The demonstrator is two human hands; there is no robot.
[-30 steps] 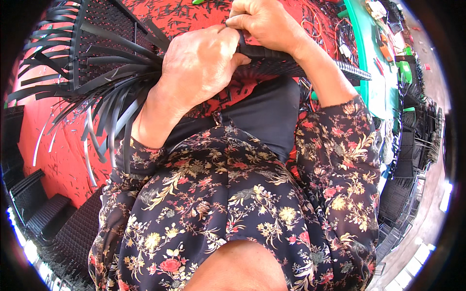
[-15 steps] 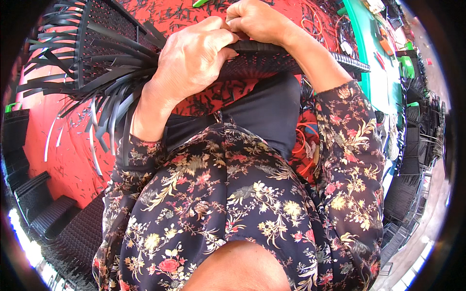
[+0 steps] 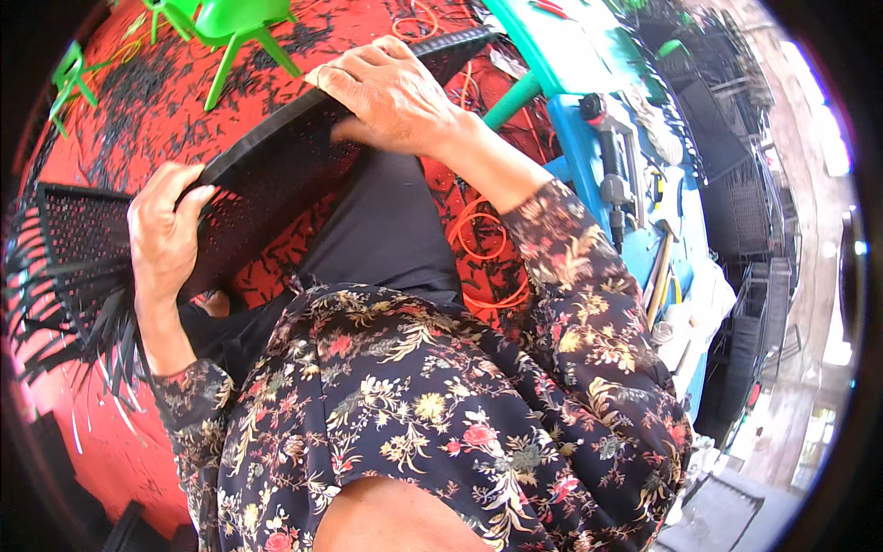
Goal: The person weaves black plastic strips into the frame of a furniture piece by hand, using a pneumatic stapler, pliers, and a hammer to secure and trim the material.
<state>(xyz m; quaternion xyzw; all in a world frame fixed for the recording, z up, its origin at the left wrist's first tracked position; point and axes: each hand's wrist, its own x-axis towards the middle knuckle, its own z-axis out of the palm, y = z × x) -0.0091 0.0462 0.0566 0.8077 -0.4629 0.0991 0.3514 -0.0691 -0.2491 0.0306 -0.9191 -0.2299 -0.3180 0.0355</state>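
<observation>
A black woven panel (image 3: pixel 267 175), part of a larger piece, lies slanted over my lap with its dark rim running up to the right. At the rim's left end, my left hand (image 3: pixel 166 225) is closed on the panel, thumb on the near side. Farther along the rim, my right hand (image 3: pixel 391 97) curls its fingers over the top edge; its thumb side is blurred. Left of my left hand is another woven section (image 3: pixel 87 225), fringed with long loose black strips (image 3: pixel 55 322).
Green plastic chairs (image 3: pixel 239 23) stand on the red floor (image 3: pixel 101 147) among scattered black scraps. To the right, a blue table (image 3: pixel 575 138) bears a black-and-grey tool (image 3: pixel 612 156) and a hammer (image 3: pixel 658 276). An orange hose (image 3: pixel 497 230) loops beside my leg. Black woven furniture (image 3: pixel 727 202) stands beyond.
My hands, close together at the rim before, are now apart: the left at its left end, the right farther along. The view has turned rightward, showing more of the blue table.
</observation>
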